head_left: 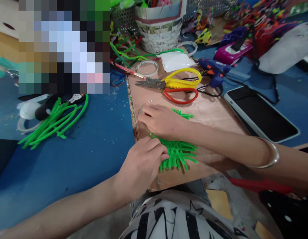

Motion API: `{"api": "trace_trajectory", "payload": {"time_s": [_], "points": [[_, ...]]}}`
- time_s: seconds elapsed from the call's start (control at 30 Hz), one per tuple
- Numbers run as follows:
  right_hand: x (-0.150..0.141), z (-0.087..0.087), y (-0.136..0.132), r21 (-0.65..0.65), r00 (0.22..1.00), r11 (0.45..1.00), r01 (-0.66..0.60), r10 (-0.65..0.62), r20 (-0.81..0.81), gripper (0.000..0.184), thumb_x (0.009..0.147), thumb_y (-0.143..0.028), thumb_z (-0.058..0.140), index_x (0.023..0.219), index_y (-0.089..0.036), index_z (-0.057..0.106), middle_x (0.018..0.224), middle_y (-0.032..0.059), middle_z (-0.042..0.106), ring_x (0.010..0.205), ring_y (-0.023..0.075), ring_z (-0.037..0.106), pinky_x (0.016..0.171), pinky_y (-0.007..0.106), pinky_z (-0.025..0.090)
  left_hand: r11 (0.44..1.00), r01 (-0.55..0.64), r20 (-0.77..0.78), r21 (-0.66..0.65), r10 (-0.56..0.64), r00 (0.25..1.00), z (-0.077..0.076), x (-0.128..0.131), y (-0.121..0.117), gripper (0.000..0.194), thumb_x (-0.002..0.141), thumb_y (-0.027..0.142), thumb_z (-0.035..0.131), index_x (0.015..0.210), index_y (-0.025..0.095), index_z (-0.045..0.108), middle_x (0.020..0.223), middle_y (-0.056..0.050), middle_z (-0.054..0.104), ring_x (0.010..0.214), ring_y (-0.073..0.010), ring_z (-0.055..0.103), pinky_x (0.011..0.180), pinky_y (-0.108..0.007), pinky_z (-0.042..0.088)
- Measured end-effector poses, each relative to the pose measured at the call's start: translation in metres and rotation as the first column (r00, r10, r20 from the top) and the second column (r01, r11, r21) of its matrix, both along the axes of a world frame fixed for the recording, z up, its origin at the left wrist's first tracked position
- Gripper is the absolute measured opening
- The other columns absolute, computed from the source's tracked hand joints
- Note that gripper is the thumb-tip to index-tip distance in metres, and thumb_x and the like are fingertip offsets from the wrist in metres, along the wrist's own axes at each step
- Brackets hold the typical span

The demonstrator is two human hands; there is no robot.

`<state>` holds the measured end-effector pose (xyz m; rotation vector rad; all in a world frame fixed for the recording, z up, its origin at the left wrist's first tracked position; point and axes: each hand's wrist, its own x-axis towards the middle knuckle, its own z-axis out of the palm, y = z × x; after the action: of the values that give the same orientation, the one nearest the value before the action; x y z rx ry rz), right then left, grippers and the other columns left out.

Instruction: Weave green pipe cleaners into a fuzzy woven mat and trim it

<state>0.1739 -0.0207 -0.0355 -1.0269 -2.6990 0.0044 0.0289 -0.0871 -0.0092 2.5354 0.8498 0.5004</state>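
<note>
A woven piece of bright green pipe cleaners [180, 151] with fringed ends lies on a wooden board [206, 116] in front of me. At its left edge my left hand [144, 162] is closed, thumb and fingers pinching the green strands. My right hand [162, 121] reaches across the upper part of the piece, fingers curled down at its left side. Green ends show above and below the right hand, but its fingertips are mostly hidden. Scissors [168, 84] with one yellow and one red handle lie just beyond the right hand.
Loose green pipe cleaners [56, 124] lie on the blue table [99, 132] at left. Beyond the scissors are a tape roll [147, 68], a white packet [178, 60] and a woven paper basket [158, 31]. Right of the board rest a phone [262, 113] and a blue glue gun [215, 71].
</note>
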Motion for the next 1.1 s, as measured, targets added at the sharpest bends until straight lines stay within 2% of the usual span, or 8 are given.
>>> {"api": "trace_trajectory", "payload": {"time_s": [0.17, 0.43, 0.73, 0.93, 1.1], "points": [[0.0004, 0.0007, -0.0002, -0.021, 1.0, 1.0, -0.008, 0.008, -0.01, 0.023, 0.084, -0.011, 0.037, 0.101, -0.01, 0.053, 0.099, 0.0133, 0.055, 0.089, 0.023, 0.049, 0.077, 0.036, 0.036, 1.0, -0.023, -0.024, -0.005, 0.023, 0.999, 0.0007, 0.0001, -0.0009, 0.019, 0.088, 0.017, 0.049, 0.074, 0.013, 0.061, 0.074, -0.004, 0.062, 0.069, -0.0171, 0.055, 0.062, -0.031, 0.044], [0.0002, 0.0037, -0.0012, -0.046, 1.0, 0.999, 0.002, -0.002, 0.009, 0.026, 0.087, -0.01, 0.033, 0.104, -0.009, 0.053, 0.099, 0.0134, 0.055, 0.09, 0.0218, 0.049, 0.08, 0.038, 0.036, 0.994, -0.059, -0.066, -0.097, 0.053, 0.996, 0.0027, 0.0033, 0.003, 0.016, 0.085, 0.013, 0.052, 0.07, 0.016, 0.058, 0.07, 0.0, 0.057, 0.067, -0.0139, 0.052, 0.06, -0.027, 0.041], [0.0003, 0.0, -0.0007, 0.009, 1.0, 1.0, 0.006, -0.006, -0.011, 0.025, 0.086, -0.011, 0.034, 0.102, -0.01, 0.053, 0.098, 0.0131, 0.054, 0.089, 0.0228, 0.049, 0.08, 0.038, 0.037, 0.999, -0.018, -0.091, -0.044, 0.014, 0.996, 0.0031, 0.0027, -0.0006, 0.022, 0.089, 0.012, 0.045, 0.069, 0.015, 0.054, 0.07, -0.001, 0.055, 0.066, -0.0141, 0.05, 0.06, -0.028, 0.041], [0.0015, 0.0041, -0.0007, -0.03, 1.0, 0.999, -0.011, 0.011, 0.007, 0.024, 0.084, -0.012, 0.036, 0.103, -0.01, 0.052, 0.101, 0.0144, 0.055, 0.091, 0.0244, 0.05, 0.08, 0.039, 0.038, 0.996, -0.083, -0.079, -0.028, 0.081, 0.994, 0.0027, -0.0008, -0.0009, 0.012, 0.087, 0.019, 0.052, 0.076, 0.016, 0.055, 0.072, -0.001, 0.057, 0.067, -0.015, 0.05, 0.061, -0.029, 0.04], [0.0015, 0.0039, -0.0004, -0.032, 1.0, 0.999, -0.011, 0.011, 0.001, 0.024, 0.086, -0.013, 0.035, 0.103, -0.01, 0.052, 0.099, 0.0135, 0.055, 0.09, 0.0239, 0.05, 0.08, 0.039, 0.038, 0.998, -0.06, -0.103, -0.024, 0.057, 0.993, 0.0022, -0.0021, 0.0009, 0.014, 0.088, 0.022, 0.052, 0.079, 0.017, 0.061, 0.077, -0.002, 0.061, 0.073, -0.017, 0.052, 0.067, -0.033, 0.041]]}}
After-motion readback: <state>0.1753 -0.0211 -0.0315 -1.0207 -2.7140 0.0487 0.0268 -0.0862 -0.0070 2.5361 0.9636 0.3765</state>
